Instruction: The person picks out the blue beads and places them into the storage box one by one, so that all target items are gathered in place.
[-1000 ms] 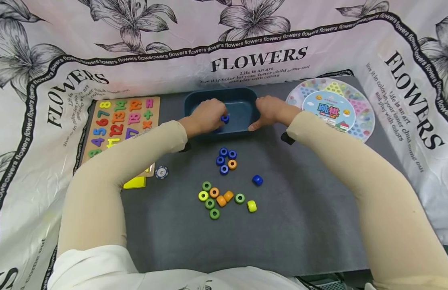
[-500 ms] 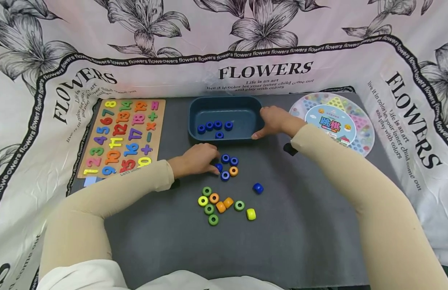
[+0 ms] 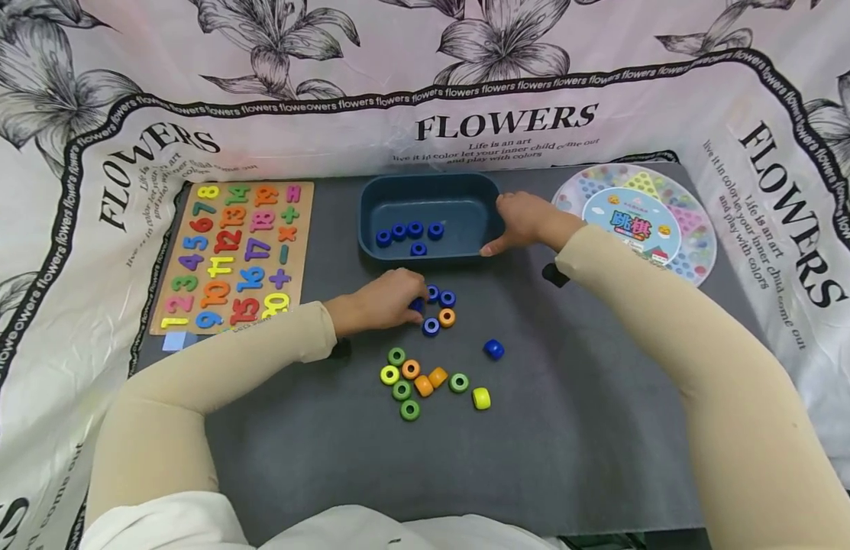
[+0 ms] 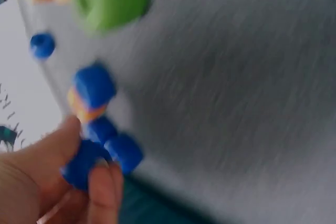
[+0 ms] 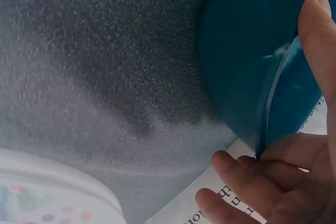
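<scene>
My left hand (image 3: 385,299) pinches a blue bead (image 4: 83,167) between thumb and fingers, as the left wrist view shows close up. Just beside it lie several blue beads (image 3: 448,299) and one orange bead (image 3: 447,318) on the grey table. Behind them stands a dark teal rectangular tub (image 3: 459,256), with several blue beads (image 3: 415,229) inside toward its left. At the tub's right end my right hand (image 3: 524,221) grips the rim; in the right wrist view the thumb lies along one edge and fingers meet the corner.
Nearer the person are scattered green beads (image 3: 410,410), orange and yellow beads, with a lone blue bead (image 3: 494,349) to the right. A number board (image 3: 301,252) lies at the left, a round game board (image 3: 699,237) at the right. Printed cloth (image 3: 370,137) hangs behind.
From over the tub, my left hand came back to the blue beads on the table and took one. The bead it held earlier is no longer in it. My right hand stayed on the rim.
</scene>
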`<state>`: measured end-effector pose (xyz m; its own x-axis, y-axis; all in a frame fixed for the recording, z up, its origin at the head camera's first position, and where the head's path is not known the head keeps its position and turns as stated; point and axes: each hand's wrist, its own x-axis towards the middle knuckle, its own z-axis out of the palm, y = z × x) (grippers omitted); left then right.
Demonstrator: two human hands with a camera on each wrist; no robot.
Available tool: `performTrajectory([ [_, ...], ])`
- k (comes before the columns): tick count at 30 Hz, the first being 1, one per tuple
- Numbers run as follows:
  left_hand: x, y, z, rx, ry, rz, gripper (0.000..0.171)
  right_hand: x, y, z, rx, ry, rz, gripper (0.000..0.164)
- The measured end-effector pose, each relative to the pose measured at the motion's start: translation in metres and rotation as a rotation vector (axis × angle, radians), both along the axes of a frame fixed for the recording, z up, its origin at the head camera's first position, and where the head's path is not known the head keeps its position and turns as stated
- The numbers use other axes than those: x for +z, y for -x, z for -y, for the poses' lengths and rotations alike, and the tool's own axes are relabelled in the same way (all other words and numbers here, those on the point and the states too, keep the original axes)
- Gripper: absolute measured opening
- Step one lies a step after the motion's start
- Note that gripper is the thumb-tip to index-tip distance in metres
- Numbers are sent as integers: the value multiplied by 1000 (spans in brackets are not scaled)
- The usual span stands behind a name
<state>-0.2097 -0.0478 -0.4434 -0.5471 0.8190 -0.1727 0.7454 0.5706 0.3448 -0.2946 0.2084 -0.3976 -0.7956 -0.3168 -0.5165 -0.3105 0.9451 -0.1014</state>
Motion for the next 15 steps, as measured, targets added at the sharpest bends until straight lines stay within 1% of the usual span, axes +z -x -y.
performTrajectory([
  [3,16,10,-6,-11,-61,21,31,0,-1,-5,-17,13,0,111],
  [5,28,18,-11,-3,-72,10,32,0,-2,-7,-22,25,4,112],
  [7,41,27,-17,34,-71,4,31,1,-3,-7,-25,37,6,113],
  [9,50,39,-22,82,-67,-7,30,2,-3,-7,-19,41,1,113],
  [12,58,58,-32,146,-65,-9,28,1,-3,-5,-13,41,-8,111],
  [15,57,77,-41,173,-68,-3,27,0,-4,-4,-13,39,-3,110],
])
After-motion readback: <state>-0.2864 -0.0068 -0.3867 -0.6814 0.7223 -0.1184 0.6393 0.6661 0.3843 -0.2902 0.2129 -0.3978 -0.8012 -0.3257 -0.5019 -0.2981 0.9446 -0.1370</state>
